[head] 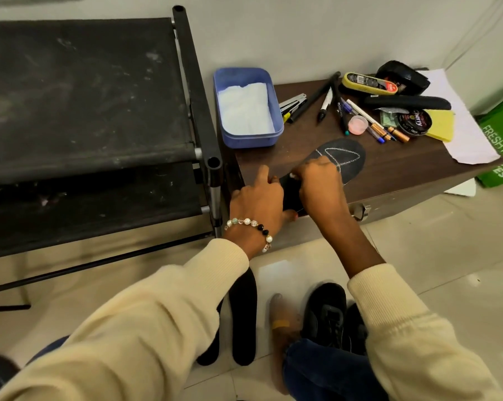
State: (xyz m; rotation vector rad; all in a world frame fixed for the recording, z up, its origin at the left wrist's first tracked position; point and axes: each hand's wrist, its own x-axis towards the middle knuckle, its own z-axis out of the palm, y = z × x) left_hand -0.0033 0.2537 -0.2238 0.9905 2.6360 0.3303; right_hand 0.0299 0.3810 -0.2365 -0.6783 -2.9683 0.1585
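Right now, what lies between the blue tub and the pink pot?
In the head view, a stapler, a black rod and black marker pens lie between blue tub and pink pot.

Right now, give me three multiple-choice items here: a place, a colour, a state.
1. The lined insole lies: A on the brown table; B on the rack; C on the floor.
2. The tub with white tissue is: A green; B blue; C red.
3. The right hand: A hangs idle; B pinches a small white marking tool; C grips a shoe.
Answers: A, it rests on the tabletop; B, its walls are blue; B, fingertips close on the tool over the insole.
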